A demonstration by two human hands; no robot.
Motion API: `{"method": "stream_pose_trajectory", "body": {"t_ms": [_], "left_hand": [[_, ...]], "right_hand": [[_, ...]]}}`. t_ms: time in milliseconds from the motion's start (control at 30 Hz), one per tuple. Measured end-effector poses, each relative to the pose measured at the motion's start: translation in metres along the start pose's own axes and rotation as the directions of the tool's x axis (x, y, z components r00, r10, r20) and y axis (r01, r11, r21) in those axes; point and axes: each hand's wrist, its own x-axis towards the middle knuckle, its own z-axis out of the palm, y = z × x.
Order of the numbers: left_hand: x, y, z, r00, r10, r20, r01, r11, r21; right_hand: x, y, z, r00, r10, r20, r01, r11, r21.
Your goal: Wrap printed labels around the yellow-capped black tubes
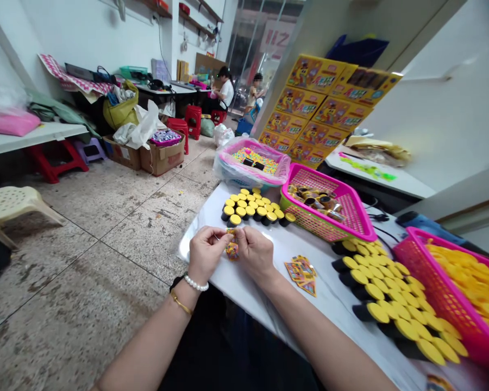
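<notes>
Over the near edge of the white table (269, 296), my left hand (206, 251) and my right hand (256, 253) meet, fingertips pinched on a small colourful printed piece (232, 251). It looks like a card or sticker; the fingers hide part of it. Loose printed cards (301, 272) lie in a small pile to the right of my right hand. Just beyond my hands stands a cluster of black cylinders with yellow tops (248, 208). A larger group of the same yellow-topped cylinders (395, 293) stands at the right.
A pink basket (361, 214) holds small dark and golden pieces. Another pink basket (411, 250) contains yellow rings. Behind the cylinders, a plastic-lined basin (224, 157) holds colourful beads. Yellow printed boxes (305, 103) are stacked beyond. Two people sit in the background.
</notes>
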Motion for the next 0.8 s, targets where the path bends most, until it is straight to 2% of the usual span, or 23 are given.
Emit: {"method": "stream_pose_trajectory", "body": {"t_ms": [100,167,367,533,633,800], "left_hand": [[-0.0006,0.0000,0.0008,0.993,-0.119,-0.024,0.116,0.988,-0.104],[-0.0008,0.0002,0.0010,0.989,-0.148,-0.008,0.146,0.984,-0.104],[0.0007,0.0008,-0.0008,0.999,0.038,0.021,-0.038,0.999,0.032],[0.0026,-0.0013,-0.0009,0.998,-0.069,-0.006,0.068,0.996,-0.053],[0.0031,-0.0021,-0.0007,0.999,-0.036,0.033,0.037,0.999,-0.038],[0.0019,0.0001,-0.0007,0.999,-0.044,0.013,0.044,0.999,-0.001]], "right_hand": [[0.0001,0.0024,-0.0002,1.000,0.020,0.007,-0.020,1.000,-0.019],[0.0001,0.0030,-0.0004,1.000,0.024,0.017,-0.023,1.000,-0.010],[-0.0012,0.0003,0.0003,1.000,-0.005,0.013,0.005,1.000,-0.020],[-0.0021,0.0005,-0.0012,0.999,0.021,0.035,-0.021,1.000,0.021],[-0.0023,0.0008,-0.0019,0.999,0.012,0.031,-0.013,1.000,0.019],[-0.0036,0.0030,0.0005,0.999,0.033,0.029,-0.033,0.999,-0.017]]}}
